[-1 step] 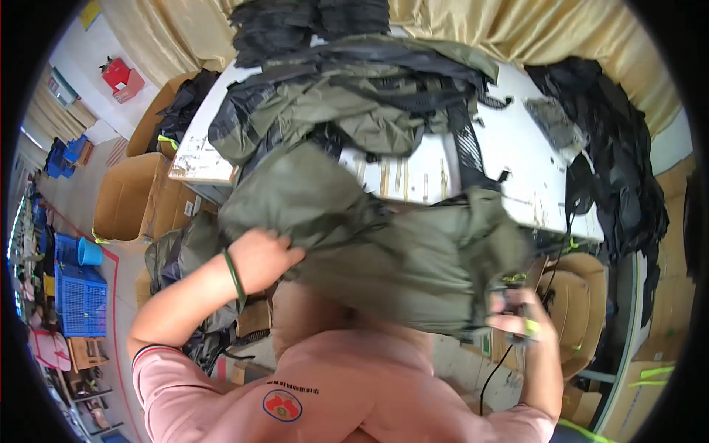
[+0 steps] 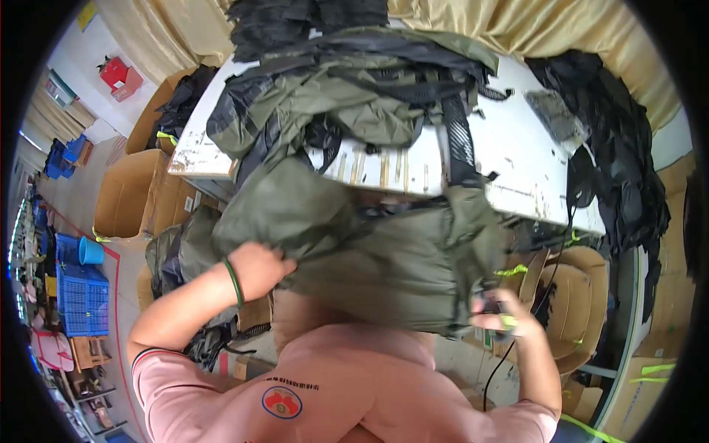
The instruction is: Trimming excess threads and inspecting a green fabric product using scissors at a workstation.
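An olive-green fabric bag with dark straps is stretched across my lap and reaches up to the table edge. My left hand, with a green bangle on its wrist, has its fingers closed on the bag's near left edge. At the bag's right end, my right hand is closed around a small dark tool with a yellow-green part. Motion blurs that tool, so its kind is unclear. A padded black mesh strap runs from the bag onto the table.
More olive and black bags are heaped on the white table. Black fabric pieces hang over its right side. Cardboard boxes stand at left, another box at right. A black cord dangles below my right hand.
My right hand and the tool have moved a little left, along with the bag's right end. My left hand has shifted slightly left and down, still gripping the bag.
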A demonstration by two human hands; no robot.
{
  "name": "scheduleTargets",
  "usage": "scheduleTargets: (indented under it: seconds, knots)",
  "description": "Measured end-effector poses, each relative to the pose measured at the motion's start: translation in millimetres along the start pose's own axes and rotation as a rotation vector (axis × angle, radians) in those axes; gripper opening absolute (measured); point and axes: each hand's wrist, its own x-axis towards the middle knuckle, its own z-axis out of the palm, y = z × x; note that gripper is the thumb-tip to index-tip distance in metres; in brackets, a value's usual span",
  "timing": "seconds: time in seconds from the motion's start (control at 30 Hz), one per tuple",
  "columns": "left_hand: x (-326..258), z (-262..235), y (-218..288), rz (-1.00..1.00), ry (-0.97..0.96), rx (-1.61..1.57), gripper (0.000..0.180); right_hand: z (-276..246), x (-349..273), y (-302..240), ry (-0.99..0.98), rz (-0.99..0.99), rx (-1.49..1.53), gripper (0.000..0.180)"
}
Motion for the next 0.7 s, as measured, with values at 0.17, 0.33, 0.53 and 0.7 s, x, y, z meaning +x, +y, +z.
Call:
scheduleTargets:
  seconds: [0.17,0.33,0.53,0.7]
  knots:
    - [-38.0,103.1,35.8,0.12,-0.439,-0.344,0.047,30.6,33.3,73.6,-0.463,0.086,-0.198,0.027]
    - [-33.9,70.0,12.6,0.156,-0.331,-0.955,0.047,3.1,29.7,-15.8,-0.331,-0.192,-0.556,0.026]
    - [18.6,81.7,-35.8,-0.17,0.581,-0.444,0.033,24.5,108.7,-33.3,0.203,-0.383,-0.163,0.023]
    - [41.9,124.8,-67.9,-0.21,0.229,-0.903,0.026,22.0,164.3,25.1,0.183,-0.333,-0.443,0.031]
